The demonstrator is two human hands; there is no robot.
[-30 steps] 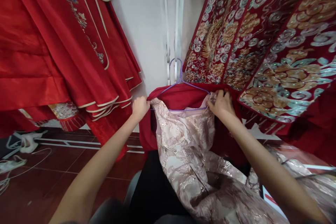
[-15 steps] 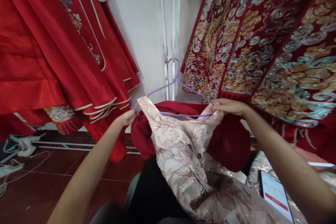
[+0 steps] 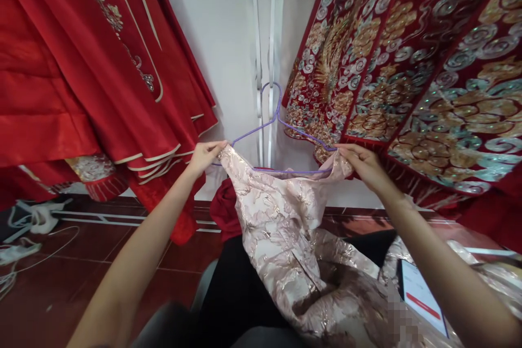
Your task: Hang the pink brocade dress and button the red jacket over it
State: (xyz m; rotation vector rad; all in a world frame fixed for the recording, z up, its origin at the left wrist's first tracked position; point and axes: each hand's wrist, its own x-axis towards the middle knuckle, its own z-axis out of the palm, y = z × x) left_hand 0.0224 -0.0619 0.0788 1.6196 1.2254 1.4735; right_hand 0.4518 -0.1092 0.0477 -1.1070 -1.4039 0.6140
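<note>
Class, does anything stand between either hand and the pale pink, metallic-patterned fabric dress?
Nothing visible does. The left hand pinches one shoulder strap of the pale pink, metallic-patterned fabric dress; the right hand holds the other. The thin purple hanger spans between the straps, and bunched dark red cloth shows behind the dress.

From far off, I look through one camera on the person's head. It faces forward and down, over the dark lap (image 3: 238, 288) and past its far edge to the white wall (image 3: 214, 27). It is near: the left hand (image 3: 205, 156) and right hand (image 3: 364, 164) are just ahead.
</note>
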